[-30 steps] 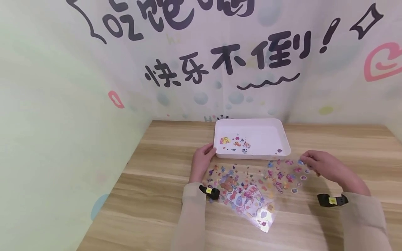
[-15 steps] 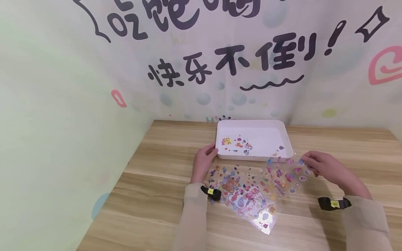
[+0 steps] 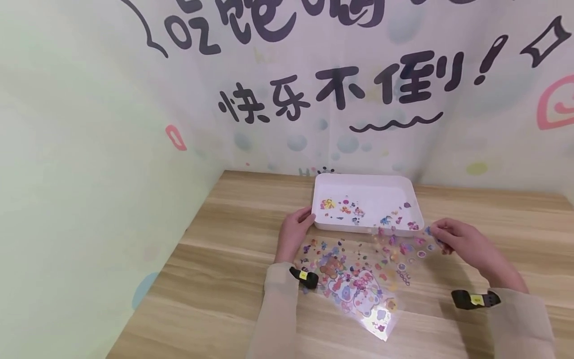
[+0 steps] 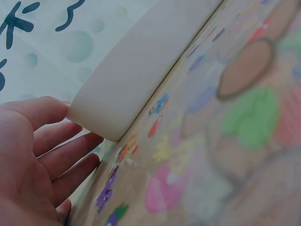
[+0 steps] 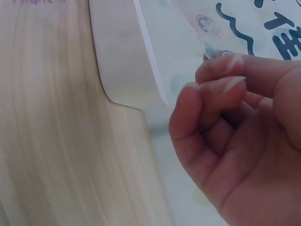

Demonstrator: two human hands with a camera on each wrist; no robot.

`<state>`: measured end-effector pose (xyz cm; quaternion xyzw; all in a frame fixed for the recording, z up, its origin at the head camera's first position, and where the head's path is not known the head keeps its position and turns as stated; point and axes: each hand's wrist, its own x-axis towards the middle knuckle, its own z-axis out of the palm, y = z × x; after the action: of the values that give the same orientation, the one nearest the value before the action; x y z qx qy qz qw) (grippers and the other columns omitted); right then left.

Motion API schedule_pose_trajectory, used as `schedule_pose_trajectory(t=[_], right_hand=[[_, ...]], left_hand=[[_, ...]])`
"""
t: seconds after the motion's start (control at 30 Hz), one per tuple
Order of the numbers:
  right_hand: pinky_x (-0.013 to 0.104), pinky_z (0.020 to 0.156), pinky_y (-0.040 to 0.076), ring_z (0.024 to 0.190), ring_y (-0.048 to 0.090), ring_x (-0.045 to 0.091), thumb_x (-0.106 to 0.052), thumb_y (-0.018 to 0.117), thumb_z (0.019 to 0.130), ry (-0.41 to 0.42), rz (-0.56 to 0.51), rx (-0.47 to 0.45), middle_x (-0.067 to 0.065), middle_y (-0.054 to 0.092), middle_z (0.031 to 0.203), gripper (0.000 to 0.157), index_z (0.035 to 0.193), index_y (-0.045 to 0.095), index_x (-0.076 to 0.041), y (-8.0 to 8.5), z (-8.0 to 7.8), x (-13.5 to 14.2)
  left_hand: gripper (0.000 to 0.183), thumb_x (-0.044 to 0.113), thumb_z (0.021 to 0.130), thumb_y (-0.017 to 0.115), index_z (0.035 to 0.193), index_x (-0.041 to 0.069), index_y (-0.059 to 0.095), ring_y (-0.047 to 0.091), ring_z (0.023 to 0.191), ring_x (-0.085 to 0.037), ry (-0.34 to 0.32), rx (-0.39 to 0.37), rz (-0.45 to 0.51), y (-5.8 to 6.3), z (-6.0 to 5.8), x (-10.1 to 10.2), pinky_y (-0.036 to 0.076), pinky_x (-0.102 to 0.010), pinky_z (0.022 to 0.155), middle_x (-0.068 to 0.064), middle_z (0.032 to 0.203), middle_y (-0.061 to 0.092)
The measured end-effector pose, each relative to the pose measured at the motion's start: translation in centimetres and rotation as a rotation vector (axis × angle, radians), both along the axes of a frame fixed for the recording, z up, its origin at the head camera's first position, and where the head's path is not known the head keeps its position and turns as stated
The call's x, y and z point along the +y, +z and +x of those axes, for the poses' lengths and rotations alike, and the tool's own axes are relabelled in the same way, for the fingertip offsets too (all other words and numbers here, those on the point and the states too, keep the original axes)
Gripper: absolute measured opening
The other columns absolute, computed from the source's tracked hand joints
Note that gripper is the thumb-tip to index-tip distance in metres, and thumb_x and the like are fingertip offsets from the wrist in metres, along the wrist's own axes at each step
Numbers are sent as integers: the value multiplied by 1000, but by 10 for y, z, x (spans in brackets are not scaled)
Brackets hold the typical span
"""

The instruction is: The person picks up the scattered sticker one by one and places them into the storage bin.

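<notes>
My right hand [image 3: 457,238] pinches the edge of a clear sticker sheet [image 3: 403,248] between thumb and fingertips, right of the tray. The sheet carries small pink, blue and round stickers, and its upper part overlaps the front of the white tray [image 3: 414,199]. In the right wrist view a bit of it shows at the fingertips; other fingers curl behind. My left hand [image 3: 292,234] touches the tray's front left corner, fingers fairly straight. The left wrist view shows its fingertips against the outer wall. More clear sticker sheets [image 3: 363,294], with large bear stickers, lie in front of the tray.
Inside the tray are several small loose stickers [image 3: 328,204], mostly at the left. The tray stands near the back of a wooden table [image 3: 233,279]. A printed cloth [image 3: 287,94] hangs behind, and a pale wall [image 3: 89,174] rises at the left.
The right hand has come closer to the tray, and the clear sheet it pinches now reaches over the tray's front rim. The left hand stays at the corner. The head view has shifted slightly.
</notes>
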<state>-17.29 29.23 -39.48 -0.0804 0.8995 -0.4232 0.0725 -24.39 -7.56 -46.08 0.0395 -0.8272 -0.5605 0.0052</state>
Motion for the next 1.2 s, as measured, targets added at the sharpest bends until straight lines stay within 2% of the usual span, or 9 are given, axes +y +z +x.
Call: schedule_pose_trajectory(t=[0.27, 0.43, 0.67, 0.93, 1.1, 1.2], right_hand=[[30, 58, 47, 66, 52, 17, -35, 40, 94, -89, -65, 60, 17, 53, 79, 38, 110, 49, -1, -3, -4, -6], [29, 58, 47, 66, 53, 17, -39, 42, 93, -174, -99, 69, 14, 55, 79, 42, 112, 48, -2, -5, -4, -10], [27, 60, 49, 66, 54, 14, -42, 47, 90, -304, -165, 91, 10, 57, 82, 45, 112, 48, -3, -6, -12, -22], [27, 65, 50, 73, 55, 15, -45, 45, 89, -346, -194, 32, 12, 56, 91, 52, 119, 46, -3, -5, -16, -30], [29, 66, 51, 71, 55, 13, -44, 48, 88, -350, -240, 36, 5, 57, 86, 49, 116, 48, -4, -5, -21, -38], [30, 67, 51, 71, 55, 14, -43, 48, 88, -354, -258, 33, 6, 57, 86, 48, 116, 48, -3, -6, -23, -43]], left_hand=[[33, 41, 84, 57, 116, 32, 57, 53, 102, -5, 8, 15, -9, 1, -2, 1, 46, -25, 83, 15, 109, 59], [32, 39, 85, 57, 116, 32, 58, 53, 101, -4, -3, 10, 5, 1, -2, 2, 46, -22, 82, 14, 110, 59], [33, 37, 85, 58, 117, 28, 59, 54, 98, -4, 9, 45, 7, 3, -2, 2, 47, -21, 79, 12, 107, 61], [34, 40, 84, 58, 117, 30, 58, 54, 98, -1, 4, 41, -19, 2, -2, 0, 45, -20, 81, 15, 106, 61], [34, 38, 85, 57, 117, 29, 58, 53, 98, -1, 4, 26, 0, 0, -1, 1, 46, -19, 80, 15, 107, 60], [34, 38, 85, 57, 118, 28, 58, 53, 98, -2, 2, 20, 7, 0, -1, 1, 46, -19, 80, 14, 108, 60]])
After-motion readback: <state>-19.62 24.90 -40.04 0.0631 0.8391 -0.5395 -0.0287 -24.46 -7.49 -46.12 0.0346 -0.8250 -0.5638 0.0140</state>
